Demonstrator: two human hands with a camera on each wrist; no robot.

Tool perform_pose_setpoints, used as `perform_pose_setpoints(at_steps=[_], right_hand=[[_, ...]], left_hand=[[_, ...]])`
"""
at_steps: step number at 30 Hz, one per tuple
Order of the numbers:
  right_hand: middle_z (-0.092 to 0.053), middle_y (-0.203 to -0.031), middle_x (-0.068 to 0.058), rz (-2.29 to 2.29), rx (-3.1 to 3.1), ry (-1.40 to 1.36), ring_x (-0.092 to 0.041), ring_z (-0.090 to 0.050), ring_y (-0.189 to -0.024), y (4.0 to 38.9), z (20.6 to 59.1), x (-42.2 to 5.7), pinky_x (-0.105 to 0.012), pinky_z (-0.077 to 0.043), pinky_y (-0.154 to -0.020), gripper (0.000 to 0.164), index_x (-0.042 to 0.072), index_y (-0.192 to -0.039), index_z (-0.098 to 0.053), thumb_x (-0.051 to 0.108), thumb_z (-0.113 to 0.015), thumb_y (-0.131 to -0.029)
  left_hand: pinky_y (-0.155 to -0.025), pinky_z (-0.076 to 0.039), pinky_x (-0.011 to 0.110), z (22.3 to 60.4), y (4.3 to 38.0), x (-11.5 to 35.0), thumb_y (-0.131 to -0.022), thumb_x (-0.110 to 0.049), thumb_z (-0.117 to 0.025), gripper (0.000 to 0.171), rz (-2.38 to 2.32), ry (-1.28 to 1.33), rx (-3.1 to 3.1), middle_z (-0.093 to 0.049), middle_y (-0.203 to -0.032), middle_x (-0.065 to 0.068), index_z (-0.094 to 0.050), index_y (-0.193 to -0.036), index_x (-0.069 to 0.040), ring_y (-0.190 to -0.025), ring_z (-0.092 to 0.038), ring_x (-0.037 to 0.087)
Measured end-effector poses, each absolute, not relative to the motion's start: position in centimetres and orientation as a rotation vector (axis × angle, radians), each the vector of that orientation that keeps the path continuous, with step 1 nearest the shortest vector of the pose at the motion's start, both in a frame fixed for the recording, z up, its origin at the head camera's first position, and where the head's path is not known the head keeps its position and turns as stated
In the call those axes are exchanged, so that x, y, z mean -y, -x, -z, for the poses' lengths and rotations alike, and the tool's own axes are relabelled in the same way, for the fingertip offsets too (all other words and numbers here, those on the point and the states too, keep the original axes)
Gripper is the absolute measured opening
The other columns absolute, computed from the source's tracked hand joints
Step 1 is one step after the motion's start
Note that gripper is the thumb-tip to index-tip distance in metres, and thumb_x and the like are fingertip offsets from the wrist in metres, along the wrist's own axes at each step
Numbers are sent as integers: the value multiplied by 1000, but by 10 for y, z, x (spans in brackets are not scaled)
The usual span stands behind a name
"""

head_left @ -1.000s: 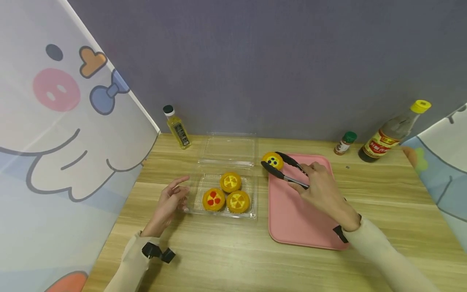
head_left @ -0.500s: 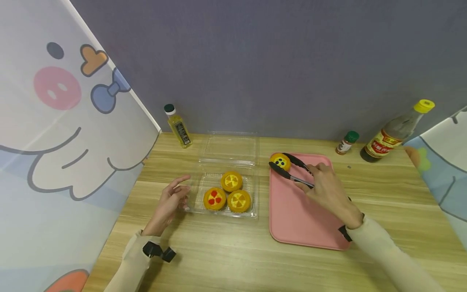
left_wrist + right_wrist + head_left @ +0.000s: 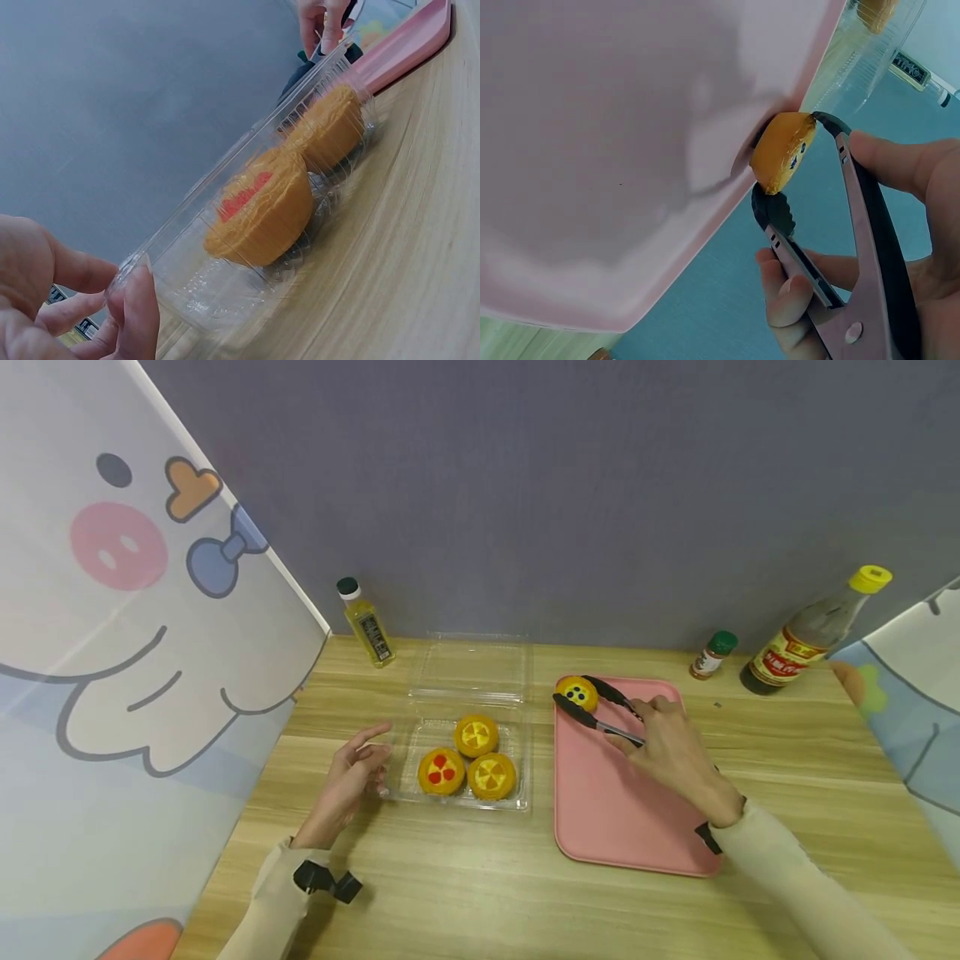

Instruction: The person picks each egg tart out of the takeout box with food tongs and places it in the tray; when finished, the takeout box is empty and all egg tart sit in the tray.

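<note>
My right hand (image 3: 675, 760) grips black-and-metal tongs (image 3: 618, 733). Between their dark tips sits an egg tart (image 3: 577, 692) topped with dark blue dots, at the back left corner of a pink tray (image 3: 630, 827). In the right wrist view this tart (image 3: 780, 152) is close to the tray's rim, a tip on either side. My left hand (image 3: 347, 783) pinches the left edge of a clear plastic container (image 3: 408, 764), thumb and finger on its rim in the left wrist view. Inside lie a red-topped tart (image 3: 441, 772) and two yellow-topped tarts (image 3: 491, 777).
The container's clear lid (image 3: 472, 667) lies folded back toward the wall. Behind it to the left stands an oil bottle (image 3: 371, 631). A green-capped spice jar (image 3: 712, 656) and a yellow-capped sauce bottle (image 3: 798, 639) stand back right. A grey wall (image 3: 525, 510) bounds the wooden table (image 3: 465, 885).
The right hand has moved slightly right with the tongs, bringing the blue-dotted tart from the tray's left edge over its back left corner. For the last half second it has stayed there.
</note>
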State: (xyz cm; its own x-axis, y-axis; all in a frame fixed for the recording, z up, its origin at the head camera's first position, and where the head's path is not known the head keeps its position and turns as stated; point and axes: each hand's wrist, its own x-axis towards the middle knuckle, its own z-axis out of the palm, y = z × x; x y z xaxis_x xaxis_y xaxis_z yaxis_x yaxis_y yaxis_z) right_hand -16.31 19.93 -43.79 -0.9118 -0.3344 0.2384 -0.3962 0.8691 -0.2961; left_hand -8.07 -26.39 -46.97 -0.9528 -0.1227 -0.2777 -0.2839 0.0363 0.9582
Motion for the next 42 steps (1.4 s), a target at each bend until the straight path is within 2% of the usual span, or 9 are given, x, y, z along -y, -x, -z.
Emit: perform_pose_setpoints(at_steps=[7, 11, 20, 26, 33, 38, 42], right_hand=[[-60, -121, -39, -526, 2906, -518, -56, -59, -106, 164, 436, -200, -66, -55, -84, 76, -17, -129, -60, 37, -87, -84], [-60, -122, -39, -551, 2867, -517, -56, -58, -109, 162, 434, -199, -67, -54, -86, 77, -16, -132, -60, 36, -88, -83], [-65, -112, -32, -576, 2711, -602, -47, -61, -101, 152, 424, -185, -61, -55, -80, 76, -13, -128, -64, 37, -92, -78], [-66, -112, -28, -564, 2707, -647, -43, -62, -101, 142, 419, -172, -56, -54, -81, 80, -11, -134, -60, 37, -91, -78], [-63, -119, -22, -529, 2780, -640, -40, -59, -103, 132, 419, -158, -50, -58, -64, 83, -3, -143, -56, 44, -88, -82], [-61, -124, -20, -502, 2749, -709, -37, -58, -107, 126, 420, -149, -50, -60, -63, 84, -2, -142, -56, 45, -89, -81], [-61, -122, -17, -482, 2712, -764, -33, -58, -101, 122, 421, -141, -43, -58, -57, 84, 1, -141, -58, 45, -92, -78]], left_hand=[[-55, -51, 21, 469, 80, 264, -107, -11, -57, 49, -2047, 434, -2180, -67, -99, -2, -46, -155, -11, -66, -52, 8], [-55, -51, 21, 469, 81, 264, -107, -11, -57, 49, -2034, 419, -2187, -66, -99, -1, -45, -155, -12, -66, -51, 9], [-55, -51, 21, 469, 81, 265, -107, -12, -58, 49, -2035, 418, -2195, -66, -97, -3, -47, -154, -13, -65, -51, 9], [-56, -50, 21, 470, 80, 265, -107, -11, -57, 49, -2023, 420, -2207, -67, -98, -2, -46, -155, -13, -66, -52, 9], [-55, -50, 21, 471, 81, 265, -107, -11, -57, 48, -2021, 429, -2216, -66, -98, -1, -47, -154, -13, -65, -51, 9], [-55, -49, 21, 471, 81, 264, -107, -12, -58, 47, -2020, 441, -2228, -67, -96, -3, -48, -153, -13, -64, -51, 8], [-55, -49, 21, 472, 81, 264, -107, -11, -58, 48, -2018, 439, -2232, -67, -97, -3, -48, -154, -12, -64, -51, 8]])
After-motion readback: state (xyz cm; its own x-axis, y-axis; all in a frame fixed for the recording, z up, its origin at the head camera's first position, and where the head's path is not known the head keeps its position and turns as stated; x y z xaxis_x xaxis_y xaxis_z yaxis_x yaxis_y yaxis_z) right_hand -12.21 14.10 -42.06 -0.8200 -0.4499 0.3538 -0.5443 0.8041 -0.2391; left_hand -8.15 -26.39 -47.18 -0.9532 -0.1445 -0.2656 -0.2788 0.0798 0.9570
